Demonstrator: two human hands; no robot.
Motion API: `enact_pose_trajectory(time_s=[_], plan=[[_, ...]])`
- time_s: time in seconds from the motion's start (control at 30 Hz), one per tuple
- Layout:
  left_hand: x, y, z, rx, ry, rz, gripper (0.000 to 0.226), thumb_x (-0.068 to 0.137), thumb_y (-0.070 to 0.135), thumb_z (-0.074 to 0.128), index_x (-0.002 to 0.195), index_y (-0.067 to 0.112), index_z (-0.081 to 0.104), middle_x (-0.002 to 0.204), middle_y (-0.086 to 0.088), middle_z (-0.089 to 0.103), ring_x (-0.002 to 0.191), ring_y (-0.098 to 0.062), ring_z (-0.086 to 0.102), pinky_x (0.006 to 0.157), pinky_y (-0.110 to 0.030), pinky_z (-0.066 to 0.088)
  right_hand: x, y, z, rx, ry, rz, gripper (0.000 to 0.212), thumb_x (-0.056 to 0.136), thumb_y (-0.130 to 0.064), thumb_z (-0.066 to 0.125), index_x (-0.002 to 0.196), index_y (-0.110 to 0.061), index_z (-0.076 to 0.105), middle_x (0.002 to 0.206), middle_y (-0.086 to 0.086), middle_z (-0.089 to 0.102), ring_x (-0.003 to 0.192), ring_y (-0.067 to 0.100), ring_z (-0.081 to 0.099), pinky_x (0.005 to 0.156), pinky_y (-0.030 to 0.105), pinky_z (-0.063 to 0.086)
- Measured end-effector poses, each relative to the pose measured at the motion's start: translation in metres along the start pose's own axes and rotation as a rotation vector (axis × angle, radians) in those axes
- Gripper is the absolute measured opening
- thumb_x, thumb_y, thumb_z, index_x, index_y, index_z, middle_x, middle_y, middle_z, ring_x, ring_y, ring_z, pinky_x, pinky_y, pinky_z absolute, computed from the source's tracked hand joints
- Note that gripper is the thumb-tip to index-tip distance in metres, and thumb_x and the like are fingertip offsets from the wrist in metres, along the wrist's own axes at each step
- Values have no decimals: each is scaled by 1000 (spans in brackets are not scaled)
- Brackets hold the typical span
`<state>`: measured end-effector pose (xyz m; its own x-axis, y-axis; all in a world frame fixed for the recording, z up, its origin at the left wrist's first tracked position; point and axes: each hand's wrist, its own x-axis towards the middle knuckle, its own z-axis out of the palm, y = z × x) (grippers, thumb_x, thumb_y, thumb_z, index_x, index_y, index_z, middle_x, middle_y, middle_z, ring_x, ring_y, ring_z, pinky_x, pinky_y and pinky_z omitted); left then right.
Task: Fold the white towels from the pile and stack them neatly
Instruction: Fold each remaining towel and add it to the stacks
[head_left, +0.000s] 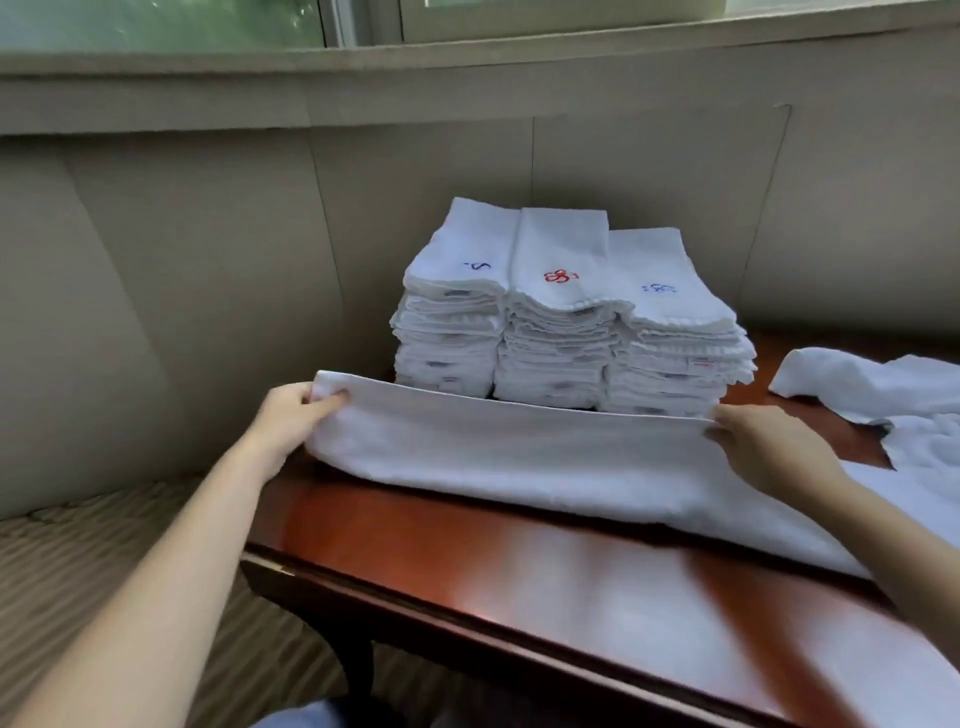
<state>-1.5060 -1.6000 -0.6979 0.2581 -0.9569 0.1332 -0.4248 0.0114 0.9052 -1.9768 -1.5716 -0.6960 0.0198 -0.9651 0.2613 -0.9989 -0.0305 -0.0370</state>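
Head view: one towel in mid-fold, stacks well advanced

Nearest the camera, the bare front edge of the bench (467, 561) is seen, polished and reddish. Across it a white towel (519, 457) is laid lengthwise, its far edge raised off the surface. That edge is pinched at one end by the left hand (291, 415), fingers closed over the corner, and at the other end by the right hand (763, 441), likewise closed on the cloth. The lower right of the towel is blurred, so its exact lie there cannot be told.

To the right, a loose pile of unfolded towels (872, 384) is seen, spread flat and crumpled; the number left cannot be counted.

Behind the held towel, three folded stacks (566, 332) are set side by side, touching, against the wall, each many layers deep and marked on top.

The task is judged well along: most folding appears done, the present towel is at an early fold, and the pile is yet to be processed.
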Motion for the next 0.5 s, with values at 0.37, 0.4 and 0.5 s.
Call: enact_pose_trajectory(time_s=[0.37, 0.4, 0.5], plan=[[78, -27, 60, 707, 91, -80, 29, 96, 35, 46, 74, 15, 44, 86, -7, 55, 78, -28, 54, 62, -30, 36, 65, 17, 63, -132, -189, 91, 33, 100, -45, 23, 93, -23, 47, 102, 3, 63, 86, 23, 59, 68, 32, 42], [78, -25, 64, 759, 105, -86, 25, 96, 36, 44, 82, 16, 48, 93, -8, 58, 84, -29, 56, 66, -31, 39, 67, 16, 64, -120, -186, 102, 34, 99, -46, 25, 92, -23, 49, 101, 3, 63, 84, 23, 59, 68, 32, 42], [74, -9, 75, 965, 148, -139, 24, 96, 32, 44, 109, 13, 51, 114, -11, 58, 103, -32, 57, 74, -35, 41, 67, 12, 64, -86, -155, 182, 41, 96, -54, 31, 98, -21, 57, 93, 1, 60, 84, 23, 59, 65, 32, 42]])
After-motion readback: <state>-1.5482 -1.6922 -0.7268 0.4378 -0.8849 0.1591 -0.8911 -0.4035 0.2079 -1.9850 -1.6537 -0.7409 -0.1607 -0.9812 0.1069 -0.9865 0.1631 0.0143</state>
